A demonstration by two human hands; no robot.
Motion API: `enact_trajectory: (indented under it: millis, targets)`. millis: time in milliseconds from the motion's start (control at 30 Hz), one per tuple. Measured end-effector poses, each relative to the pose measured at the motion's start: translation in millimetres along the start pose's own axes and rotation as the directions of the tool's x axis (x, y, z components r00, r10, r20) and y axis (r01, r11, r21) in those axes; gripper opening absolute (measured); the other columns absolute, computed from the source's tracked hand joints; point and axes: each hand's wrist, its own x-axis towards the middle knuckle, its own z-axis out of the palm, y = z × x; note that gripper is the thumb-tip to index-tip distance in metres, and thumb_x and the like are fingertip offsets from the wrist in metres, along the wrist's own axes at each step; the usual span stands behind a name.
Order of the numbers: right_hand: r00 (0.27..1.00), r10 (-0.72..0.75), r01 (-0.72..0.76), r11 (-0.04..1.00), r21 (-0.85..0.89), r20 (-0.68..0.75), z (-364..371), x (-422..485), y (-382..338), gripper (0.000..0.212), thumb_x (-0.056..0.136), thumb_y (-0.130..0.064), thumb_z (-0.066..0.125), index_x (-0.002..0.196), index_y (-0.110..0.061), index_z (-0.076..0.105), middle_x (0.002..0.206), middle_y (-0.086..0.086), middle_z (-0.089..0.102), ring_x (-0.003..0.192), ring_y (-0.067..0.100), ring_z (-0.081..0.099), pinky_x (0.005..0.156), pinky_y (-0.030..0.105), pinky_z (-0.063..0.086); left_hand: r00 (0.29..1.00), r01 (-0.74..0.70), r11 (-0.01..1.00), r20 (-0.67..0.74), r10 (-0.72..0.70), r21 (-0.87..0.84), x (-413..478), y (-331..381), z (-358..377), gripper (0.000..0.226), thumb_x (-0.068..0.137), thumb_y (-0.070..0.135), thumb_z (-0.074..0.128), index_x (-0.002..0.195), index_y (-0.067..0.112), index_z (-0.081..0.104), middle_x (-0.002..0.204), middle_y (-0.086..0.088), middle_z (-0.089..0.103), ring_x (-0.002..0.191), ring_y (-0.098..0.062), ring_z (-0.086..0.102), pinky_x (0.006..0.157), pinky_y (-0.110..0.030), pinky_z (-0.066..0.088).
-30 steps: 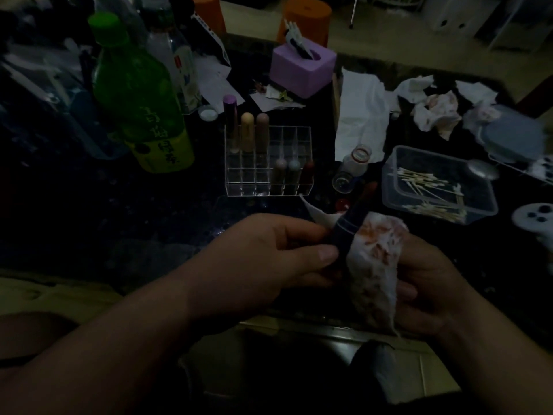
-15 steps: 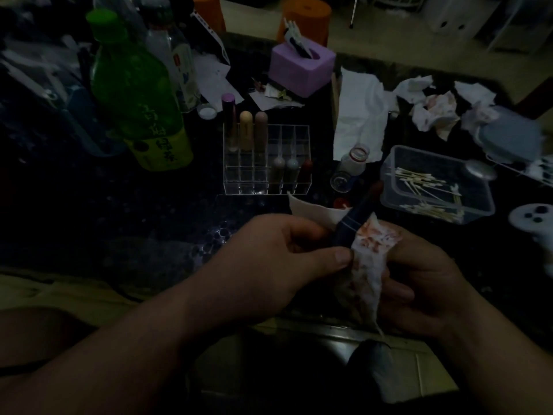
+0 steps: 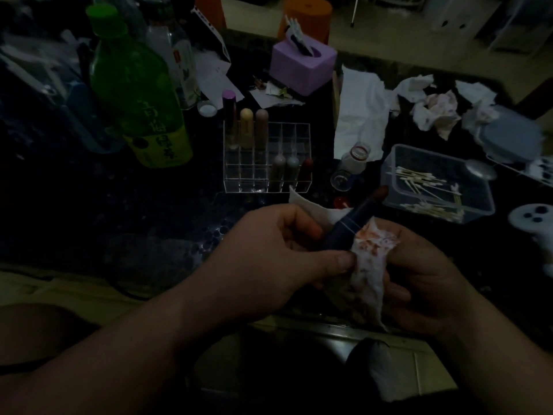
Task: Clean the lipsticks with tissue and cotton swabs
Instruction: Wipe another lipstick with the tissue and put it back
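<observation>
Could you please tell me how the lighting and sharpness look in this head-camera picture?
Head view: very dim, dark speckled tabletop nearly black; the red-stained white tissue and dark blue lipstick tube are legible; the grey lidded plastic box at far right is blurred.

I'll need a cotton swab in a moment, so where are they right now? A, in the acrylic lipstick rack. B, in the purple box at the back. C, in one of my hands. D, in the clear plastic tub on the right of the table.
D: the cotton swabs lie loose inside the clear plastic tub, which has no lid on and stands on the right of the table.
</observation>
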Motion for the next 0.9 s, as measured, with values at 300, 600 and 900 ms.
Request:
enact_trajectory:
  millis: [300,600,900]
  targets:
    - [0.999,0.037,-0.039,0.995,0.092,0.028,12.4,0.9,-2.5,0.023,0.099,-0.002,0.045,0.083,0.004,0.06,0.045,0.003,0.023,0.041,0.015,0.039,0.061,0.025,0.041,0.993,-0.015,0.993,0.116,0.029,-0.12,0.9,-2.9,1.6,0.022,0.073,0.035,0.072,0.082,0.015,0.075,0.071,-0.007,0.073,0.064,-0.019,0.069,0.067,-0.03,0.057]
    - [0.994,-0.018,0.02,1.0,0.021,-0.111,13.6,-1.0,-5.2,0.01,0.091,0.002,0.059,0.085,0.008,0.053,0.058,0.017,0.058,0.036,0.012,0.054,0.057,0.025,0.049,0.994,0.003,0.96,0.104,0.028,-0.281,2.4,-4.7,8.8,0.04,0.07,0.025,0.076,0.105,0.009,0.066,0.085,-0.012,0.076,0.067,-0.02,0.069,0.063,-0.032,0.056]
    - [0.998,0.042,-0.043,0.999,0.025,0.036,6.9,-2.3,-9.2,0.024,0.1,-0.013,0.05,0.086,0.0,0.065,0.053,0.003,0.05,0.039,0.009,0.046,0.07,0.028,0.033,0.978,0.114,0.885,0.207,-0.02,-0.451,5.1,-8.4,10.8,0.034,0.077,0.035,0.069,0.091,0.004,0.072,0.076,-0.014,0.065,0.059,-0.018,0.058,0.057,-0.03,0.05]
